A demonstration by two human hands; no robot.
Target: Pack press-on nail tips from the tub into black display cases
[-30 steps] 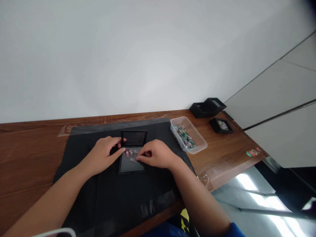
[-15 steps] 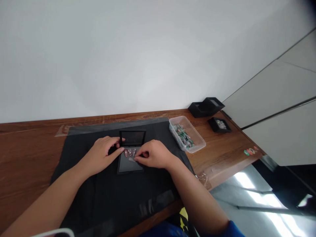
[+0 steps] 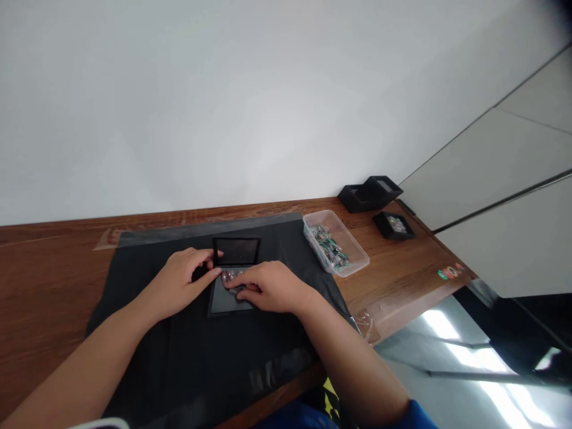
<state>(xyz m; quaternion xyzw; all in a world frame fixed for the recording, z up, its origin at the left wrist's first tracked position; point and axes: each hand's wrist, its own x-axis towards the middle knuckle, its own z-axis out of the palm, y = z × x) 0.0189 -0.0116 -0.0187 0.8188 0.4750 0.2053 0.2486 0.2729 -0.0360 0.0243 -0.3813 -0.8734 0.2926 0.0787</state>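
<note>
A shallow black case (image 3: 226, 302) lies on the black mat with its windowed lid (image 3: 236, 251) raised at the back. Inside, near the hinge, several shiny pinkish false nails (image 3: 226, 277) sit in a row, partly covered by my fingers. My left hand (image 3: 181, 277) grips the case at its left side, thumb at the edge and fingertips behind the lid. My right hand (image 3: 272, 286) reaches over the case from the right. Its index finger is stretched out and touches the nails, while the thumb rests lower on the grey insert, apart from it.
Right of the mat (image 3: 192, 351) stands a clear plastic tub (image 3: 355, 262) with many small green, silver and pink pieces. Black boxes (image 3: 369, 195) stand by the wall, and another black box (image 3: 394, 226) holds shiny pieces. Small coloured stickers (image 3: 450, 272) are near the table's right edge.
My right hand has slid left and opened from a pinch, its index finger now extended over the nails. My left hand keeps its hold on the case.
</note>
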